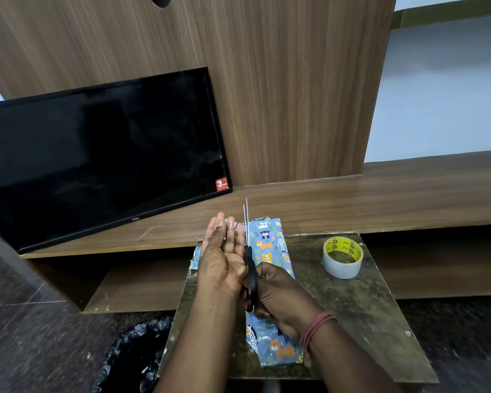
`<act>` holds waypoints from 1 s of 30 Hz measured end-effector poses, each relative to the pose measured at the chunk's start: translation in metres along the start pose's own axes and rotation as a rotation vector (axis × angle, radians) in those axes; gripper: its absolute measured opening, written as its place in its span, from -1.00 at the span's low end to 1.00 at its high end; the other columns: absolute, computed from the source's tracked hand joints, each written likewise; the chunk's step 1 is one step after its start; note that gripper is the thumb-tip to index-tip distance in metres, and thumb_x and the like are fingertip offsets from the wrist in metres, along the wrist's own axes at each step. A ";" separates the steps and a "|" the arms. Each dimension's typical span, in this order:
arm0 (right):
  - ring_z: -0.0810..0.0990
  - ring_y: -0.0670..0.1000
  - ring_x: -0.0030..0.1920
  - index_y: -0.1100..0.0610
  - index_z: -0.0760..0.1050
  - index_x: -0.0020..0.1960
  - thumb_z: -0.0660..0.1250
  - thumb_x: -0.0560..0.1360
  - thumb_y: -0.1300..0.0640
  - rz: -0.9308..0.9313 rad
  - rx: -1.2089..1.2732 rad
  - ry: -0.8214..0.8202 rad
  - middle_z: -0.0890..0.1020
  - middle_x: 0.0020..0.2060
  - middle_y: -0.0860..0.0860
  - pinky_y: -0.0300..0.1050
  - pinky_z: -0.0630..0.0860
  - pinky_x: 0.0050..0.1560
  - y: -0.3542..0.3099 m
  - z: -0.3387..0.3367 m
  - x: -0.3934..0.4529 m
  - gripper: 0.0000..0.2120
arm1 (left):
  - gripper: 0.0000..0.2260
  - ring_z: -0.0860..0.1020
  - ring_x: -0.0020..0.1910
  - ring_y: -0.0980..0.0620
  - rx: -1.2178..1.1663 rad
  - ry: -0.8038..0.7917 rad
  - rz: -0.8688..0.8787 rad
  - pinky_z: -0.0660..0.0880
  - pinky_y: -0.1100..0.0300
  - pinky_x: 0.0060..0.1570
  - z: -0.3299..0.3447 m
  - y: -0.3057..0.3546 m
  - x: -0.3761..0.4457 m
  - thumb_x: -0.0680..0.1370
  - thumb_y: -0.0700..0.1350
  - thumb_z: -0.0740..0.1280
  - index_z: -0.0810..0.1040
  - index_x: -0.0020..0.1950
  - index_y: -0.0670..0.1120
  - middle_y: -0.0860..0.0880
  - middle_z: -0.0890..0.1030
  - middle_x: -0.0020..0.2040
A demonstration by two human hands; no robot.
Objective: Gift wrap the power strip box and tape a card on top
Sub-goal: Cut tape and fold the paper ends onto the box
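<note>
Nearest, the wrapped power strip box [270, 330] lies on the worktop [366, 307] with its long axis running away from the person, directly under both hands. Above it the right hand [278, 293] grips the handles of the scissors [248, 268], blades slightly parted and pointing away along that same axis, while the left hand [224, 259] is held flat with straight fingers, a bit of clear tape seemingly stuck at its fingertips just left of the blades. Farther right the tape roll [343, 257] stands apart, nearer the right hand; no card is visible.

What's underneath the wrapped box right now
The wrapped box lies on a worn dark board. A scrap of the same paper shows beside its left edge. Both hands and the scissors cover its middle.
</note>
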State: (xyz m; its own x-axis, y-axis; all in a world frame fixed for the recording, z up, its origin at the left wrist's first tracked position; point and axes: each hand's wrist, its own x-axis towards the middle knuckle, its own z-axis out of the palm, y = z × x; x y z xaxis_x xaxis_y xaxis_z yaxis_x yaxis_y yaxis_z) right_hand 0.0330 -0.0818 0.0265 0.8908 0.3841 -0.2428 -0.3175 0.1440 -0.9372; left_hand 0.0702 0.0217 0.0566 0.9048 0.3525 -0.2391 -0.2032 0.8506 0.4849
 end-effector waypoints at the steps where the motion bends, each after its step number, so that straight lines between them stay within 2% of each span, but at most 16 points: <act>1: 0.29 0.00 -0.49 0.12 0.40 -0.28 0.43 0.55 0.05 -0.001 0.000 -0.001 0.46 -0.40 0.19 -0.22 0.12 -0.51 0.000 0.000 0.000 -0.68 | -0.67 0.65 0.13 0.07 0.001 -0.002 -0.002 0.66 0.23 -0.11 0.000 0.000 0.000 0.63 -0.27 0.32 0.52 0.41 -0.17 -0.12 0.59 0.36; 5: 0.30 0.02 -0.44 0.11 0.39 -0.24 0.42 0.56 0.10 0.004 -0.017 0.021 0.47 -0.38 0.20 -0.22 0.14 -0.51 0.001 0.000 0.001 -0.72 | -0.69 0.67 0.10 0.08 0.001 -0.009 -0.007 0.67 0.21 -0.08 0.000 -0.001 0.000 0.63 -0.29 0.31 0.53 0.37 -0.17 -0.12 0.60 0.36; 8: 0.32 0.03 -0.43 0.10 0.43 -0.30 0.38 0.57 0.15 -0.005 -0.027 0.025 0.48 -0.39 0.20 -0.21 0.17 -0.50 0.001 -0.001 0.001 -0.71 | -0.73 0.68 0.06 0.09 0.002 -0.013 -0.007 0.67 0.21 -0.07 0.001 -0.003 0.001 0.64 -0.29 0.30 0.54 0.34 -0.16 -0.11 0.60 0.35; 10: 0.32 0.04 -0.44 0.05 0.48 -0.41 0.44 0.54 0.06 -0.011 -0.009 0.009 0.47 -0.38 0.22 -0.19 0.14 -0.49 -0.001 0.000 -0.001 -0.63 | -0.71 0.67 0.10 0.08 0.005 -0.007 -0.007 0.67 0.20 -0.03 0.000 -0.003 0.002 0.63 -0.29 0.31 0.54 0.35 -0.17 -0.10 0.61 0.34; 12: 0.32 0.05 -0.44 0.05 0.49 -0.45 0.52 0.36 -0.13 -0.015 0.013 -0.006 0.47 -0.40 0.21 -0.17 0.12 -0.48 -0.004 0.002 -0.005 -0.63 | -0.69 0.66 0.14 0.06 0.006 -0.007 -0.011 0.67 0.18 -0.01 -0.001 -0.003 0.003 0.63 -0.29 0.32 0.53 0.38 -0.17 -0.12 0.60 0.35; 14: 0.33 0.05 -0.46 0.08 0.44 -0.35 0.53 0.26 -0.18 -0.021 0.047 -0.004 0.48 -0.44 0.13 -0.19 0.12 -0.51 -0.005 0.003 -0.006 -0.60 | -0.69 0.67 0.13 0.06 -0.011 -0.011 -0.017 0.66 0.14 0.07 -0.003 -0.003 0.003 0.62 -0.28 0.33 0.54 0.36 -0.16 -0.11 0.60 0.35; 16: 0.34 0.04 -0.47 0.12 0.39 -0.29 0.53 0.33 -0.14 -0.013 0.045 0.028 0.49 -0.45 0.11 -0.22 0.13 -0.52 -0.006 0.002 -0.006 -0.58 | -0.69 0.69 0.08 0.07 -0.034 -0.006 -0.015 0.63 0.12 0.12 -0.005 -0.001 0.003 0.61 -0.28 0.34 0.54 0.36 -0.16 -0.10 0.61 0.35; 18: 0.35 0.04 -0.49 0.11 0.40 -0.30 0.55 0.41 -0.10 0.010 -0.025 0.085 0.51 -0.44 0.13 -0.22 0.17 -0.49 -0.008 -0.002 -0.007 -0.59 | -0.66 0.70 0.05 0.09 -0.047 0.003 -0.016 0.67 0.14 0.02 -0.005 0.002 0.004 0.62 -0.30 0.34 0.52 0.39 -0.17 -0.10 0.60 0.36; 20: 0.37 0.04 -0.49 0.05 0.39 -0.40 0.58 0.38 -0.08 0.015 -0.174 0.195 0.54 -0.45 0.11 -0.22 0.22 -0.49 -0.017 -0.011 -0.012 -0.57 | -0.64 0.68 0.08 0.07 -0.061 0.005 -0.023 0.68 0.16 -0.10 -0.005 0.006 0.004 0.62 -0.31 0.32 0.49 0.42 -0.18 -0.11 0.58 0.38; 22: 0.48 0.01 -0.49 0.08 0.39 -0.49 0.61 0.37 0.00 -0.009 -0.345 0.301 0.56 -0.53 -0.03 -0.23 0.31 -0.46 -0.028 -0.028 -0.021 -0.54 | -0.64 0.67 0.05 0.07 -0.069 0.010 -0.035 0.68 0.16 -0.15 -0.005 0.009 0.004 0.62 -0.32 0.32 0.49 0.42 -0.19 -0.12 0.57 0.39; 24: 0.57 -0.16 -0.47 0.10 0.46 -0.45 0.57 0.42 0.04 -0.010 -0.608 0.389 0.55 -0.56 -0.11 -0.28 0.34 -0.43 -0.035 -0.052 -0.031 -0.61 | -0.65 0.68 0.01 0.07 -0.072 0.014 -0.049 0.68 0.16 -0.17 -0.004 0.011 0.001 0.61 -0.33 0.32 0.50 0.40 -0.19 -0.11 0.58 0.37; 25: 0.64 -0.18 -0.34 0.11 0.54 -0.32 0.53 0.46 0.01 0.024 -0.798 0.414 0.60 -0.47 -0.09 -0.30 0.35 -0.39 -0.035 -0.065 -0.034 -0.72 | -0.65 0.69 -0.02 0.07 -0.073 0.016 -0.057 0.68 0.16 -0.17 -0.005 0.012 0.000 0.61 -0.33 0.32 0.51 0.40 -0.19 -0.11 0.60 0.35; 26: 0.69 -0.10 -0.12 0.13 0.58 -0.11 0.46 0.51 -0.03 0.087 -0.992 0.442 0.65 -0.29 -0.01 -0.29 0.34 -0.30 -0.036 -0.075 -0.039 -0.78 | -0.65 0.70 -0.04 0.07 -0.074 0.015 -0.067 0.68 0.16 -0.17 -0.005 0.012 -0.001 0.61 -0.34 0.31 0.51 0.40 -0.19 -0.10 0.61 0.33; 27: 0.65 0.01 0.08 0.19 0.56 0.08 0.38 0.57 -0.03 0.172 -1.142 0.458 0.67 -0.07 0.07 -0.29 0.32 -0.19 -0.034 -0.083 -0.043 -0.72 | -0.65 0.71 -0.06 0.08 -0.073 0.016 -0.076 0.68 0.16 -0.16 -0.005 0.013 -0.003 0.62 -0.34 0.31 0.51 0.41 -0.19 -0.09 0.63 0.31; 28: 0.60 0.07 0.18 0.21 0.50 0.20 0.31 0.61 -0.02 0.229 -1.238 0.454 0.63 0.09 0.11 -0.28 0.30 -0.13 -0.033 -0.089 -0.046 -0.68 | -0.65 0.71 -0.04 0.08 -0.069 0.014 -0.085 0.68 0.16 -0.15 -0.005 0.012 -0.005 0.62 -0.34 0.31 0.50 0.41 -0.19 -0.08 0.63 0.31; 30: 0.56 0.08 0.23 0.20 0.47 0.27 0.27 0.64 0.00 0.297 -1.320 0.438 0.58 0.21 0.12 -0.26 0.30 -0.08 -0.026 -0.094 -0.050 -0.68 | -0.65 0.67 0.04 0.08 -0.053 0.009 -0.104 0.68 0.17 -0.12 -0.004 0.012 -0.010 0.62 -0.33 0.31 0.51 0.41 -0.18 -0.09 0.61 0.34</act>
State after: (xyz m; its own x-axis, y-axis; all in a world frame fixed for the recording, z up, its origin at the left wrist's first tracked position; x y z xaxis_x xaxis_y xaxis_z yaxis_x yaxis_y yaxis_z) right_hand 0.0272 -0.1910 0.0398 0.9503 -0.0951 -0.2966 -0.1930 -0.9272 -0.3210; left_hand 0.0572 0.0297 0.0609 0.9187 0.2641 -0.2936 -0.1277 0.9023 0.4118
